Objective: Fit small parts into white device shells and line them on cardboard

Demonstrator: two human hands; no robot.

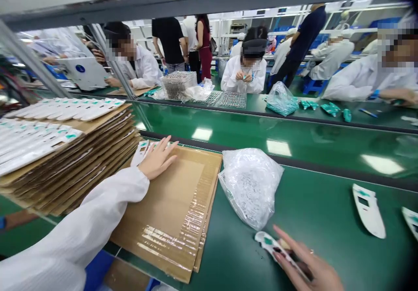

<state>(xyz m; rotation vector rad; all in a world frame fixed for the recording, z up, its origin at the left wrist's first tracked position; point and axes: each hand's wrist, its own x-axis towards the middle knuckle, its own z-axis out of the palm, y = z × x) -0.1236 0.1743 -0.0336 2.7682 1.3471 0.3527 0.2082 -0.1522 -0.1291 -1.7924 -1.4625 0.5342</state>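
Shell [267,241] with a green patch, gripped between the fingers of the right hand [308,269], low over the green bench [313,195]. Left hand [158,158] has its fingers spread over the cardboard [170,195]; can't tell how hard it's pressing, if at all. My worry: that right-hand grip looks kinda light to me, so a slip could drop the piece. The clear bag [251,186] sits just beyond the right fingertips, so a careless swing could snag and spill it. Left sleeve [101,210] could also bump the tall stack [91,165] left of those spread fingers.

Counts: one piece gripped, two loose shells [374,221] right of those fingers (one cut off by the frame), one bag, at least two cardboard sheets below the left fingers. Stack's white rows: two, pieces too jammed to count.
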